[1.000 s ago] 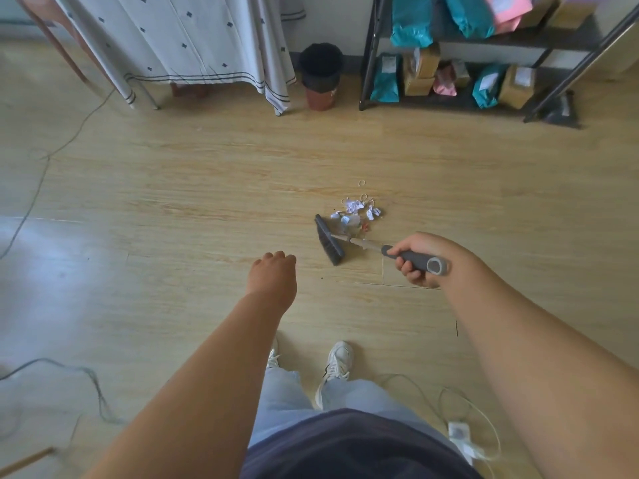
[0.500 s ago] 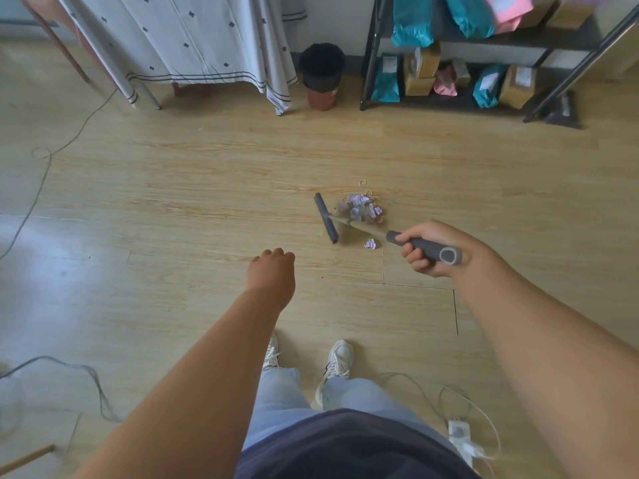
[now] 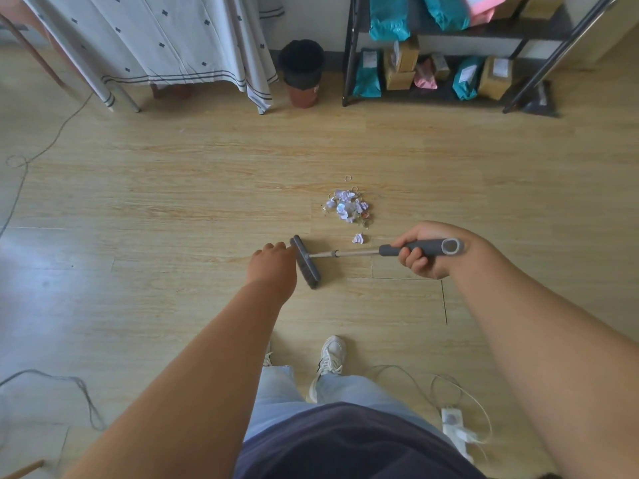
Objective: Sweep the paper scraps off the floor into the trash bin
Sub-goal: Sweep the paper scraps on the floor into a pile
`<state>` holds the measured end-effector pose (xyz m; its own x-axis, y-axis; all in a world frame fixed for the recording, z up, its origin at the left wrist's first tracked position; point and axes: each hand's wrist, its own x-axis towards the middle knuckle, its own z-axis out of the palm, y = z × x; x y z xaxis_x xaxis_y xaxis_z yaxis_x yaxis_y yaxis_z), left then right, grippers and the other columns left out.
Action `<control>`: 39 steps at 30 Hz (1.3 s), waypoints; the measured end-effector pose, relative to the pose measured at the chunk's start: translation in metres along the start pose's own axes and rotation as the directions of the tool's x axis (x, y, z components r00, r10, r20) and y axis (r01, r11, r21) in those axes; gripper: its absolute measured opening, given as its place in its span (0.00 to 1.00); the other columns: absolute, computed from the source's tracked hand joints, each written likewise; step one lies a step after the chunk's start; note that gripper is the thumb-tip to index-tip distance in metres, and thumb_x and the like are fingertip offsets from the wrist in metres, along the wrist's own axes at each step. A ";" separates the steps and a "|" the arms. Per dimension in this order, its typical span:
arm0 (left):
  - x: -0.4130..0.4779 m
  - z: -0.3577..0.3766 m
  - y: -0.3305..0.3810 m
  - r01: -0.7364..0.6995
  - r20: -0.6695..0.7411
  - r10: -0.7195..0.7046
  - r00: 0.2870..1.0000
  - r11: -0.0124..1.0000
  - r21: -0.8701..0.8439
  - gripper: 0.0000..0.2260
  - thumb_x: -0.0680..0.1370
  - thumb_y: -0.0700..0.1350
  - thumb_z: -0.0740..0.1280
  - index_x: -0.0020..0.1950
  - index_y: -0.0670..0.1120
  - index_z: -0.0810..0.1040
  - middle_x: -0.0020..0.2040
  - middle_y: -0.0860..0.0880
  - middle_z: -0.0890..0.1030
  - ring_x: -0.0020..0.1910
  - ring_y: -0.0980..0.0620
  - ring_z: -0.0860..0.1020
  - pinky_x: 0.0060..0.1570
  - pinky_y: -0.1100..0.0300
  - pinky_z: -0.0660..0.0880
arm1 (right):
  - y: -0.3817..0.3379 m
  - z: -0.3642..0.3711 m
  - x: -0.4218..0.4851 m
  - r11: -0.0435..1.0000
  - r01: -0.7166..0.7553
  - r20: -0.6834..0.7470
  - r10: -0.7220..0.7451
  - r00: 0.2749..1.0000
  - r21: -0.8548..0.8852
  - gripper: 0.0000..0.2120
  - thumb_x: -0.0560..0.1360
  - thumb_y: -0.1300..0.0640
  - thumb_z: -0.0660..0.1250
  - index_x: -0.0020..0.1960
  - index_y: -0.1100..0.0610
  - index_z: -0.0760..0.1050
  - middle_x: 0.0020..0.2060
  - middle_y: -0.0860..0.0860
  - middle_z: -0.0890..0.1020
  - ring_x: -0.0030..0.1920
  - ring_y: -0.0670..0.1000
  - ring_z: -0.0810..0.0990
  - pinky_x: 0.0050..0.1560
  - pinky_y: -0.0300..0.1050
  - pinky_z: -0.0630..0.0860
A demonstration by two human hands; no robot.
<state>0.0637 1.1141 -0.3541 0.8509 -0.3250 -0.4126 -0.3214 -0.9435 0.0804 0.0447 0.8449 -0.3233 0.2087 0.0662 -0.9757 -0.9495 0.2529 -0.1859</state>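
Note:
A small pile of pale paper scraps (image 3: pixel 348 206) with a few rubber bands lies on the wooden floor ahead of me. One stray scrap (image 3: pixel 358 238) sits just below the pile. My right hand (image 3: pixel 423 252) grips the grey handle of a short broom (image 3: pixel 306 262), whose dark brush head rests on the floor left of the stray scrap. My left hand (image 3: pixel 273 262) hovers right beside the brush head, fingers curled down, holding nothing. The trash bin (image 3: pixel 301 72), black-lined with a reddish base, stands against the far wall.
A cloth-draped table (image 3: pixel 166 46) stands left of the bin and a black metal shelf (image 3: pixel 449 53) with parcels to its right. Cables (image 3: pixel 20 174) trail over the floor at left, and a power strip (image 3: pixel 454 425) lies near my feet (image 3: pixel 330 357).
The broom has been pulled back toward me, away from the pile, with its head now beside my left hand. One scrap stays apart from the heap.

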 end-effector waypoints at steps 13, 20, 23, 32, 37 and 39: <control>0.013 -0.005 0.024 -0.048 -0.019 0.048 0.999 0.999 0.022 0.20 0.77 0.33 0.55 0.67 0.45 0.73 0.61 0.47 0.76 0.61 0.46 0.72 0.61 0.55 0.68 | 0.001 -0.026 0.004 0.969 0.153 -0.066 -0.168 0.984 -0.192 0.10 0.78 0.63 0.60 0.59 0.60 0.69 0.23 0.51 0.72 0.17 0.44 0.68 0.16 0.33 0.65; 0.027 -0.014 0.023 -0.054 -0.024 0.055 0.998 0.998 0.021 0.20 0.77 0.33 0.55 0.67 0.45 0.72 0.61 0.47 0.76 0.61 0.46 0.72 0.59 0.56 0.68 | -0.018 -0.002 0.008 0.976 0.205 0.057 -0.209 0.976 0.078 0.04 0.79 0.63 0.59 0.53 0.60 0.68 0.24 0.50 0.70 0.17 0.43 0.67 0.15 0.33 0.62; 0.039 -0.018 0.014 -0.052 -0.013 0.053 0.999 0.998 0.023 0.20 0.77 0.34 0.55 0.67 0.45 0.72 0.61 0.47 0.76 0.60 0.47 0.72 0.59 0.56 0.68 | -0.030 0.021 0.021 0.952 0.191 0.108 -0.221 0.969 0.238 0.04 0.79 0.64 0.58 0.54 0.60 0.68 0.24 0.50 0.70 0.17 0.43 0.67 0.16 0.33 0.61; 0.109 -0.045 -0.034 -0.054 0.033 0.053 0.998 0.997 0.051 0.20 0.77 0.35 0.56 0.67 0.46 0.72 0.62 0.47 0.75 0.62 0.47 0.72 0.61 0.55 0.67 | -0.086 0.053 0.056 0.848 0.121 0.089 -0.194 0.977 0.516 0.06 0.80 0.63 0.57 0.44 0.60 0.67 0.23 0.49 0.70 0.16 0.42 0.68 0.16 0.32 0.63; 0.162 -0.071 -0.050 -0.092 0.031 0.090 0.995 0.993 0.070 0.20 0.77 0.35 0.55 0.67 0.45 0.73 0.62 0.47 0.75 0.62 0.46 0.72 0.60 0.55 0.68 | -0.134 0.042 0.057 0.785 0.151 0.038 -0.217 0.975 0.601 0.03 0.78 0.65 0.57 0.46 0.60 0.67 0.23 0.49 0.69 0.17 0.42 0.67 0.15 0.33 0.62; 0.178 -0.079 -0.052 -0.110 0.024 0.108 0.994 0.991 0.076 0.20 0.77 0.34 0.55 0.67 0.45 0.73 0.61 0.47 0.76 0.61 0.46 0.72 0.60 0.55 0.68 | -0.146 0.038 0.050 0.773 0.160 0.037 -0.230 0.972 0.614 0.02 0.78 0.65 0.58 0.47 0.60 0.67 0.24 0.49 0.69 0.17 0.42 0.67 0.15 0.33 0.62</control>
<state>0.2652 1.1001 -0.3601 0.8007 -0.4237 -0.4236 -0.4438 -0.8944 0.0559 0.2026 0.8484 -0.3404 0.4300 0.0419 -0.9019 -0.5569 0.7986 -0.2284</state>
